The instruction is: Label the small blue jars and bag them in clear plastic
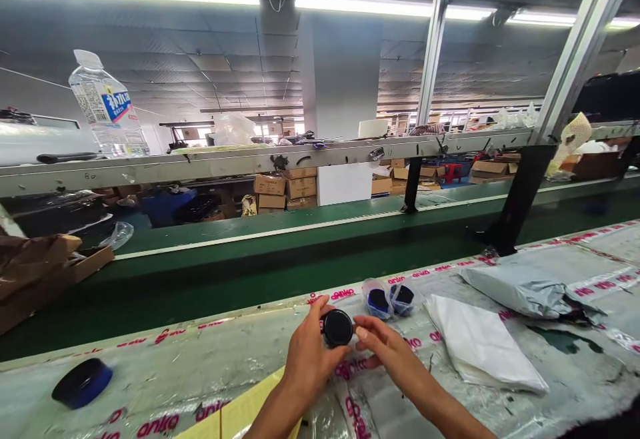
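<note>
Long green conveyor crosses the view, with a metal rail above it and cardboard boxes stacked beyond. Near side: bench under printed plastic sheeting. A water bottle lies on the rail, upper left.

Taking the hands as centre: grey mailer bag at 2 o'clock, folded white bag at 3, blue-and-black disc at 9, yellow paper at 7. Two small clear pouches sit together at 1, just beyond the right hand.

Black round cap held above the bench, gripped between left hand and right hand, fingers curled against its sides.
</note>
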`<state>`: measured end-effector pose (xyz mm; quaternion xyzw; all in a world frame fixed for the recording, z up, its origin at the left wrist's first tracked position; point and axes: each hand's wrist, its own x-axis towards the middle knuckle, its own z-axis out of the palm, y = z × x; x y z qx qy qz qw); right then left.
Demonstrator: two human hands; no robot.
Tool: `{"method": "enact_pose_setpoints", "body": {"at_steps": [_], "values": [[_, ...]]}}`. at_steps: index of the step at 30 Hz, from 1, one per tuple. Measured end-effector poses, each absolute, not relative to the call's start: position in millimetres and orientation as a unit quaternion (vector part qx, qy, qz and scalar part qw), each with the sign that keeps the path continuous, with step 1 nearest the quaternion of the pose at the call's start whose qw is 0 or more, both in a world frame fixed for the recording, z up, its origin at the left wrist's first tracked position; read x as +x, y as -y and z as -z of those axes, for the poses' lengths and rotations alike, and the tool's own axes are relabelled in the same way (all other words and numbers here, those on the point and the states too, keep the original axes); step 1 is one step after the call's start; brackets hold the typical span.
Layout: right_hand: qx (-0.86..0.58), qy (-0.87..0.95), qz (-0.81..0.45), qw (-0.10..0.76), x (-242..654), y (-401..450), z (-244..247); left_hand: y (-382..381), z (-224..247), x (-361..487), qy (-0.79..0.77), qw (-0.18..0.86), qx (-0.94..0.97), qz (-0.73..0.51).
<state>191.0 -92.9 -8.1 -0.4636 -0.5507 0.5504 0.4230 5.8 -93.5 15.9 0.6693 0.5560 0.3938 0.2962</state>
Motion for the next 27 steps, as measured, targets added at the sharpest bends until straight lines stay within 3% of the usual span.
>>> {"method": "enact_pose_setpoints", "body": {"at_steps": [3, 12, 16, 22, 27], "values": [[-0.500, 0.613, -0.433, 0.432, 192, 95, 19, 84, -2, 7, -0.562, 0.299, 0.687, -0.350], [-0.461, 0.765, -0.288, 0.346, 183, 74, 42, 72, -3, -18, -0.500, 0.328, 0.751, -0.281], [-0.425, 0.830, -0.221, 0.285, 176, 68, 40, 98, -17, -51, -0.521, 0.285, 0.743, -0.307], [-0.568, 0.788, 0.005, 0.237, 164, 79, 39, 166, -12, -94, -0.635, 0.207, 0.711, -0.222], [-0.513, 0.816, 0.025, 0.266, 162, 87, 44, 187, 4, -100, -0.660, 0.245, 0.687, -0.181]]}}
